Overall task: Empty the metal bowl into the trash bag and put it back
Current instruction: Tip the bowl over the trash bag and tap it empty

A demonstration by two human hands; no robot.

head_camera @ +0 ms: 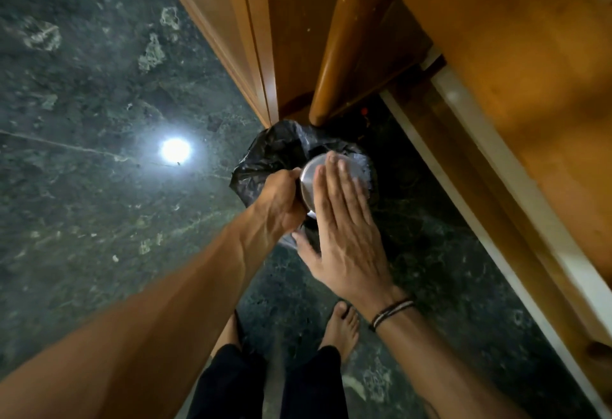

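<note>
Overturned, metal bowl point(310, 177) above trash bag point(265, 157), unlabelled.

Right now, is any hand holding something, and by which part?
The left hand grips the upturned metal bowl by its rim and side. The right hand lies flat and open against its base.

Metal bowl point(309, 180) above trash bag point(265, 157); wooden furniture point(347, 54) behind the bag.

left: open floor point(82, 186) | right: wooden furniture point(496, 70) blocks
</note>
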